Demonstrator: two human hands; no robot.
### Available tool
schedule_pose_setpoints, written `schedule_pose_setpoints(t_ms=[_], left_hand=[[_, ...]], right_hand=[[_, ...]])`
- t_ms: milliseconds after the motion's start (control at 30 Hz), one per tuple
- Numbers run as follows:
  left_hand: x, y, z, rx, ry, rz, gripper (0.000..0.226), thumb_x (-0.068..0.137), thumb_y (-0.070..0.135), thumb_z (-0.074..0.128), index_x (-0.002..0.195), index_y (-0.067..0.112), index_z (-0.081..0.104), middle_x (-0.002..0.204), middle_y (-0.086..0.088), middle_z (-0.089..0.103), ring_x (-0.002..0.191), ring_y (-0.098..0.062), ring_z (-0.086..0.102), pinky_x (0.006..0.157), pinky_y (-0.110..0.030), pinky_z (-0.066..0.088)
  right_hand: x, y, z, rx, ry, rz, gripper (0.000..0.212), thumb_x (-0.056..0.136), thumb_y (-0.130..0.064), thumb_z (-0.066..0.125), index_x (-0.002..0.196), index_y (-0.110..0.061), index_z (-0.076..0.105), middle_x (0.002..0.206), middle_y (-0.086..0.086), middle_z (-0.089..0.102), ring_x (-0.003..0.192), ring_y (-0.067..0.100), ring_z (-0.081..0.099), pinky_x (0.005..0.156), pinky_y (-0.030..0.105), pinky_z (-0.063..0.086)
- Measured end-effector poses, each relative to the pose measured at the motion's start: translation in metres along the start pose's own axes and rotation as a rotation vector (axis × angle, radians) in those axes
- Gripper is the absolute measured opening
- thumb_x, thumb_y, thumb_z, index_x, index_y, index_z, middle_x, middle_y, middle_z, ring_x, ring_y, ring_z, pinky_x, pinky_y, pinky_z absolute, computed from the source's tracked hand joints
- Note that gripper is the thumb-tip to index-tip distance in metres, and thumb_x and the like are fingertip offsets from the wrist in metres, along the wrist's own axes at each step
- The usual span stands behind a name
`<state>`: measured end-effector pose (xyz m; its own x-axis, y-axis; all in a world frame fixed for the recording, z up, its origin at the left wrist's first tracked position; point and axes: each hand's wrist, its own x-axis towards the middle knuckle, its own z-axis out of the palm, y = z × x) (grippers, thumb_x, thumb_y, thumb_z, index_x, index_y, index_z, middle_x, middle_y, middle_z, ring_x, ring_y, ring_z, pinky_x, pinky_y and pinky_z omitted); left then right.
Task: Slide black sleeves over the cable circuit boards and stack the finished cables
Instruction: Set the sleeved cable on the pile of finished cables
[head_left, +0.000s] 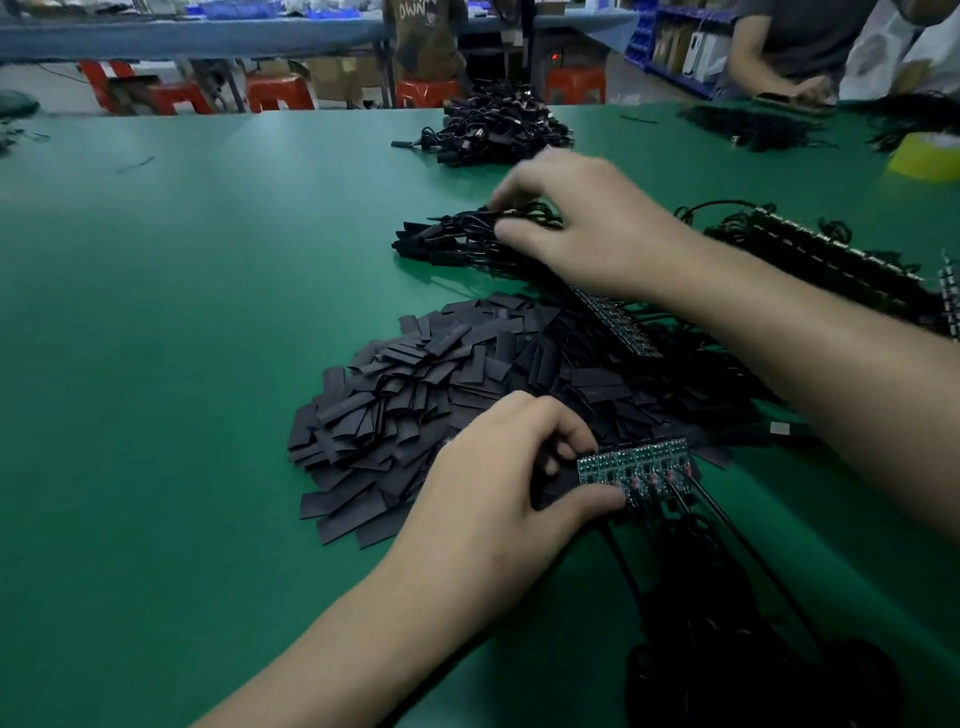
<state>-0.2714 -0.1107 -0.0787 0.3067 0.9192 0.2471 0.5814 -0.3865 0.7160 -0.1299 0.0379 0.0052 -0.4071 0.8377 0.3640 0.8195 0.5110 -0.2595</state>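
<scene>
A strip of small green circuit boards (636, 465), with thin black cables soldered on, is gripped by the left hand (498, 478) at 5 o'clock; the fingers are curled round its left end with the thumb below. The right hand (587, 223) is stretched towards 1 o'clock, with thumb and forefinger closed on cable loops atop the stack of finished black cables (452, 241), which lies on the green table mat (156, 364). A loose heap of flat black sleeves (410, 395) is spread at the centre, between the two hands.

The step in hand is judged to be the stacking of a finished cable. It is best laid with its sleeved end towards 9 o'clock, in line with the ends already there. The loops should be kept clear of the row of unsleeved boards (831, 260) at 3 o'clock, so that nothing is snagged. The strip should be held steady meanwhile.

Only letters resembling "OWN" can be made out, on a brown shirt (421, 31) at 12 o'clock; no other writing is legible.
</scene>
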Motion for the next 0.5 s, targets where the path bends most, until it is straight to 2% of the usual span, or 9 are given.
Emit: schedule_pose_setpoints(t_ms=[67,100,167,233,367,433,500], left_hand=[[0.001,0.002,0.001,-0.253,-0.022,-0.081,0.025,0.077,0.024,0.087,0.089,0.025,0.065,0.077,0.015,0.061,0.066,-0.001,0.055,0.068,-0.013,0.044],[0.001,0.002,0.001,-0.384,-0.041,-0.126,0.024,0.077,0.016,0.088,0.088,0.02,0.067,0.074,0.013,0.06,0.061,-0.003,0.051,0.065,-0.015,0.044],[0.003,0.001,0.0,-0.517,-0.05,-0.167,0.023,0.075,0.009,0.088,0.086,0.018,0.069,0.073,0.008,0.06,0.061,-0.008,0.049,0.061,-0.019,0.043],[0.004,0.0,0.0,-0.568,-0.041,-0.156,0.023,0.074,0.009,0.088,0.085,0.019,0.071,0.073,0.005,0.061,0.063,-0.01,0.049,0.061,-0.021,0.043],[0.003,0.003,0.0,-0.64,-0.025,-0.107,0.02,0.076,0.01,0.087,0.087,0.02,0.074,0.071,0.009,0.061,0.063,-0.006,0.049,0.059,-0.014,0.042],[0.001,0.006,0.0,-0.662,-0.02,-0.088,0.02,0.073,0.019,0.086,0.09,0.021,0.075,0.071,0.008,0.063,0.063,-0.005,0.051,0.06,-0.014,0.044],[0.0,0.008,0.0,-0.657,-0.018,-0.087,0.023,0.07,0.024,0.083,0.091,0.021,0.075,0.072,0.003,0.067,0.064,-0.006,0.054,0.061,-0.016,0.046]], right_hand=[[-0.047,-0.004,-0.007,0.136,-0.003,-0.014,0.025,0.101,-0.036,0.057,0.118,-0.023,0.069,0.116,-0.007,0.066,0.107,0.007,0.06,0.085,0.01,0.041],[-0.069,-0.005,-0.01,0.196,-0.021,-0.003,0.024,0.1,-0.038,0.056,0.113,-0.026,0.071,0.111,-0.013,0.068,0.103,0.002,0.061,0.086,0.012,0.043],[-0.108,-0.007,-0.013,0.319,-0.109,0.043,0.023,0.1,-0.044,0.055,0.103,-0.03,0.074,0.098,-0.019,0.072,0.095,-0.001,0.066,0.086,0.025,0.051],[-0.136,-0.004,-0.012,0.428,-0.204,0.087,0.021,0.094,-0.046,0.058,0.097,-0.032,0.074,0.09,-0.018,0.074,0.087,0.001,0.068,0.079,0.027,0.053],[-0.164,0.006,-0.005,0.736,-0.198,0.16,0.012,0.085,-0.039,0.079,0.091,-0.029,0.076,0.086,-0.008,0.076,0.078,-0.001,0.068,0.072,0.014,0.049],[-0.169,0.006,-0.001,0.876,-0.201,0.208,0.012,0.08,-0.034,0.08,0.087,-0.025,0.077,0.078,-0.006,0.075,0.067,-0.003,0.064,0.064,0.011,0.047],[-0.172,0.005,0.003,0.928,-0.186,0.232,0.007,0.08,-0.029,0.077,0.083,-0.023,0.078,0.07,-0.012,0.073,0.058,-0.006,0.063,0.058,0.006,0.045]])
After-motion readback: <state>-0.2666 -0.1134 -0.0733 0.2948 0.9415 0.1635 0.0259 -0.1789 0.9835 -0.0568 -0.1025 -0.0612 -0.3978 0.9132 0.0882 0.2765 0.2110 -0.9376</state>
